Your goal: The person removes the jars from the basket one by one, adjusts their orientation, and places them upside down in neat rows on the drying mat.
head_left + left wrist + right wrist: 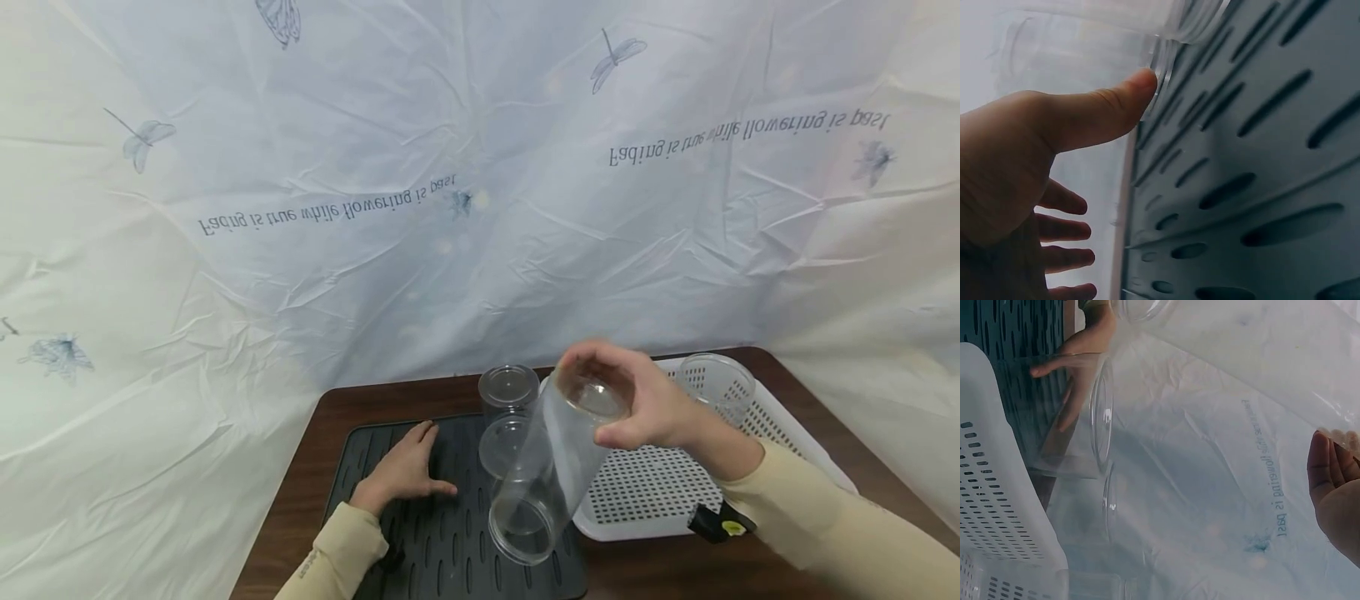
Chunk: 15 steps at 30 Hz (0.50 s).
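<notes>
My right hand (645, 400) grips a tall clear jar (551, 467) by its base end. The jar is tilted, its round rim pointing down and left over the dark slotted mat (442, 542). Low above the mat's left part is my left hand (405, 471), fingers extended, thumb apart, holding nothing. Its thumb (1107, 106) overlaps the edge of a clear jar in the left wrist view. Two shorter clear jars stand at the mat's back right, a rear one (508, 385) and a nearer one (501, 450), partly hidden behind the tall jar.
Right of the mat lies a white perforated basket (652, 492), with another clear jar (716, 383) at its back right. Both rest on a brown wooden table (292, 500). A pale printed sheet (420, 275) hangs behind the table.
</notes>
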{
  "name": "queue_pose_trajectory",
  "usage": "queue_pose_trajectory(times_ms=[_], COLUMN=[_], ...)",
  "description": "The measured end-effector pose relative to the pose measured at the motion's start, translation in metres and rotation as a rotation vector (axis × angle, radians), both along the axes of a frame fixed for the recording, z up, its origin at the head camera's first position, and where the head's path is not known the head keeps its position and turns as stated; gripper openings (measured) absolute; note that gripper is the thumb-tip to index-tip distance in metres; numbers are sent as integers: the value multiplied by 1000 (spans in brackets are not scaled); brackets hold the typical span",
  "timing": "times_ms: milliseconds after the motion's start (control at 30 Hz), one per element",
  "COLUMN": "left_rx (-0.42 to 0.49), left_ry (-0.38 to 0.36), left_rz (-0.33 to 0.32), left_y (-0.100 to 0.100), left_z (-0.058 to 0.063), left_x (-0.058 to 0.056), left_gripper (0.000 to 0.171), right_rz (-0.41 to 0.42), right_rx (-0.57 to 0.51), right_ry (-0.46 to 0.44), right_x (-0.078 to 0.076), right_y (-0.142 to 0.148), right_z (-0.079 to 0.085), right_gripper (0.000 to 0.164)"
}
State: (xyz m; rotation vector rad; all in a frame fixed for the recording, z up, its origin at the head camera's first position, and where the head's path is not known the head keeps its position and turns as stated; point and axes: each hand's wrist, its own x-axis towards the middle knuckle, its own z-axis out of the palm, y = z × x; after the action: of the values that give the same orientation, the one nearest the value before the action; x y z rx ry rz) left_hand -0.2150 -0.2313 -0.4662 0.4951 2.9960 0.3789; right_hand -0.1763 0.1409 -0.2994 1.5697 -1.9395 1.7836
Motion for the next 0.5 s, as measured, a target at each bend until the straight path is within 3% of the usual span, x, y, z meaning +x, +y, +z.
queue_pose_trajectory(times_ms=[267, 500], left_rx=[-55, -102], left_ry=[-35, -73], left_rz=[-16, -16], left_y=[-2, 0], left_z=[-10, -14], left_x=[0, -2], left_gripper=[110, 108], right_rz=[14, -19], right_rx=[77, 122], right_ry=[71, 188], right_x=[7, 7], right_y=[-11, -23], right_z=[-4, -10], right_gripper=[70, 67])
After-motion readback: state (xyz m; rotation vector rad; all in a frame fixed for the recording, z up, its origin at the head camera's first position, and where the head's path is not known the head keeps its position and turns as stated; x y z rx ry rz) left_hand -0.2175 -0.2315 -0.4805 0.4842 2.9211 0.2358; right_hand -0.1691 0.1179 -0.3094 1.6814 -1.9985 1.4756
